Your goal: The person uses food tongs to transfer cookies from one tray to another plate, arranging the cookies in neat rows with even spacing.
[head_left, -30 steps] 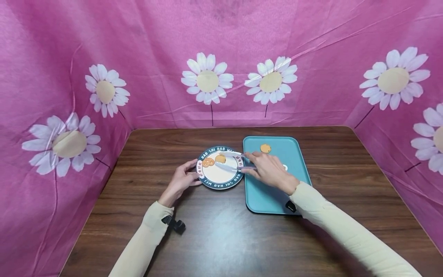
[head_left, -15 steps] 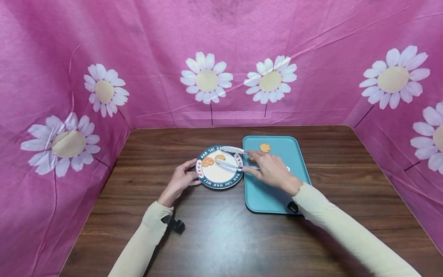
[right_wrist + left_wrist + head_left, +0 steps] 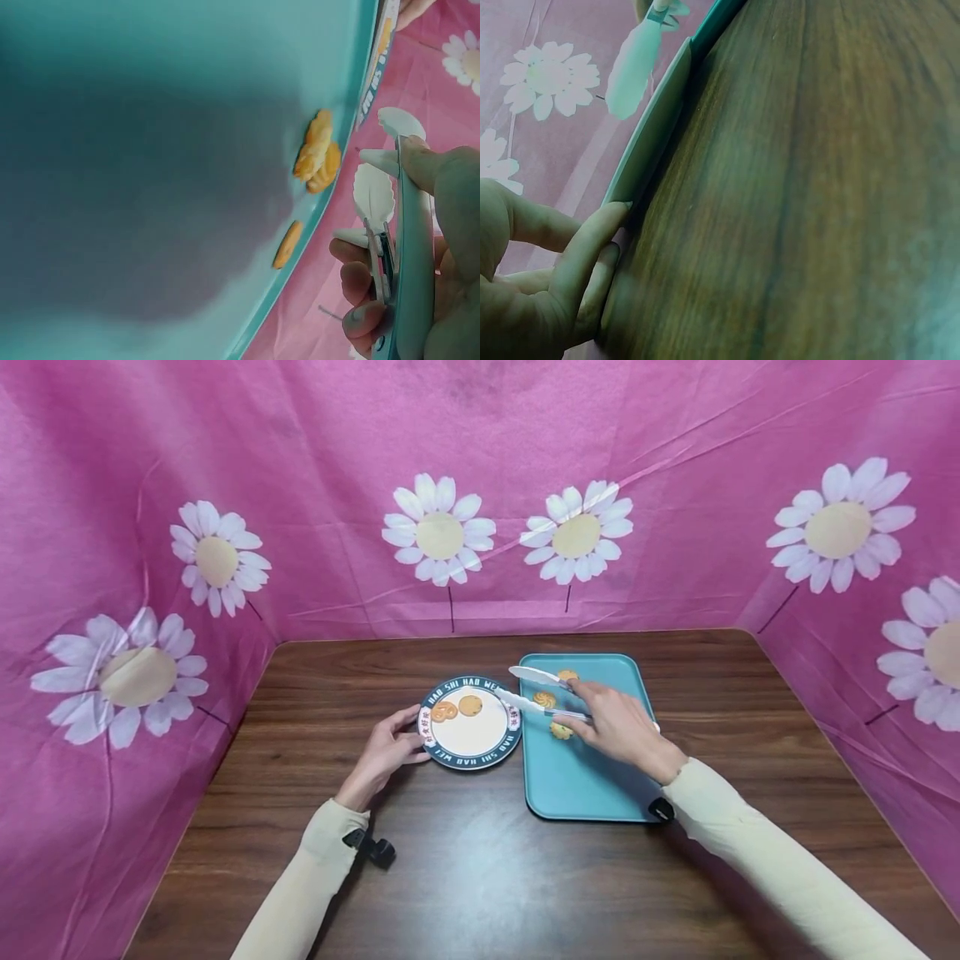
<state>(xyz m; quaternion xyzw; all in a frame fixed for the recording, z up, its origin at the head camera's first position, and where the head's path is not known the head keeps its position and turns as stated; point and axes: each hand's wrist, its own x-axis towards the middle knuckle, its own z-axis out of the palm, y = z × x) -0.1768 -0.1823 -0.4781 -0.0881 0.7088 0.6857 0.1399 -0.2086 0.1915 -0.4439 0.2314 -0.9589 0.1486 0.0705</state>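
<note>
My left hand holds the left rim of a round plate with a dark lettered border; in the left wrist view its fingers meet the plate's edge. On the plate lie a pretzel-shaped cookie and a round cookie. Tongs with pale, leaf-shaped tips are gripped in my right hand. Their arms stand spread with nothing between the tips, over the left part of the teal tray. Beneath and beside them are a swirled cookie, another cookie and a partly hidden round cookie.
The tray sits right of the plate, their edges close together. Both rest on a brown wooden table. Pink cloth with daisies hangs behind and at the sides. A small white thing shows past my right hand.
The tongs have moved right, from over the plate to over the tray, leaving the round cookie on the plate. Tray cookies previously covered by my right hand now show. My left hand stays at the rim.
</note>
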